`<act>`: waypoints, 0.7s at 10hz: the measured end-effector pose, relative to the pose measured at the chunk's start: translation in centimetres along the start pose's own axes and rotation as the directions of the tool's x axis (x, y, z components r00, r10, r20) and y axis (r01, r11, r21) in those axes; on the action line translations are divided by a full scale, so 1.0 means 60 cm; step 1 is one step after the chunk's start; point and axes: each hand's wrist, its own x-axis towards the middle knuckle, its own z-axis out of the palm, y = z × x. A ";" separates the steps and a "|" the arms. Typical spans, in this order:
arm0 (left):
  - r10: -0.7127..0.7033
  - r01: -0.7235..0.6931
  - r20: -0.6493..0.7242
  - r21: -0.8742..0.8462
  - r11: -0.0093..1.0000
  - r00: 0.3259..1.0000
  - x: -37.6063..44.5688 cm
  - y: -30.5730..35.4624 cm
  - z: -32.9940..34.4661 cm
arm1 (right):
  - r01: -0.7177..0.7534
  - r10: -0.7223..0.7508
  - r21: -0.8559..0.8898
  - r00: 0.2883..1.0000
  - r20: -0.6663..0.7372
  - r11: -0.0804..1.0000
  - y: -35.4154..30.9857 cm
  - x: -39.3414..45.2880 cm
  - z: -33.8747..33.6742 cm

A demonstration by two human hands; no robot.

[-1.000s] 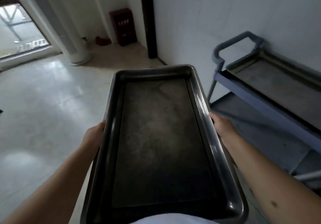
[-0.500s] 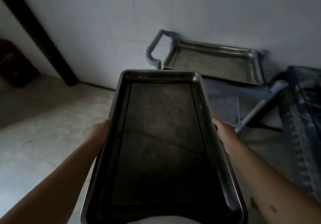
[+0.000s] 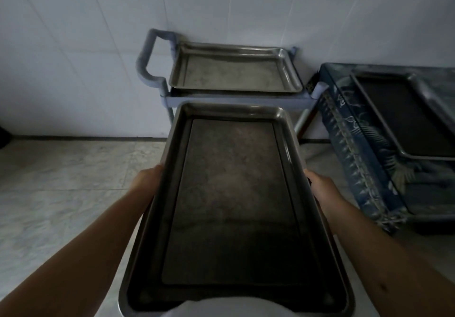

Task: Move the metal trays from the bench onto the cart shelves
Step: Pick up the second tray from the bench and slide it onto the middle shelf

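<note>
Left hand (image 3: 147, 180) clasps the left long rim of the held metal tray (image 3: 234, 206); right hand (image 3: 320, 188) clasps the opposite long rim at about the same place along its length. Only the backs of the hands and the thumbs' sides show, the fingers being hidden under the tray. Both forearms run from the lower corners of the view up to the rims.

Between the hands, the held tray is carried lengthwise, its near short end at the person's body, where a pale garment (image 3: 221, 307) overlaps it, and its far short end pointing away from the hands. Its floor is dark and dull, and nothing lies in it.

Beyond the far end of the held tray stands the cart (image 3: 150, 70), pale blue, with a loop handle on the side ahead of the left hand. On its top shelf lies a second metal tray (image 3: 234, 70), set crosswise.

To the outer side of the right hand stands the bench (image 3: 357, 144), covered in a blue patterned cloth, with a third dark tray (image 3: 406, 115) on it.

Behind the cart rises a white tiled wall (image 3: 73, 46); under the left forearm spreads a pale stone floor (image 3: 61, 181).
</note>
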 end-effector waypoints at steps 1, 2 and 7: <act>-0.055 0.056 0.033 -0.021 0.998 0.998 0.036 -0.008 0.033 | -0.028 0.029 -0.059 1.000 0.005 0.998 0.006 0.020 -0.006; -0.097 0.098 0.053 -0.025 0.995 0.994 0.069 0.009 0.055 | 0.026 -0.020 -0.141 0.999 0.042 0.990 0.007 0.063 0.001; -0.359 0.334 -0.122 -0.186 0.924 0.925 0.387 0.100 0.275 | -0.090 0.096 -0.246 0.995 0.011 0.965 -0.062 0.540 0.080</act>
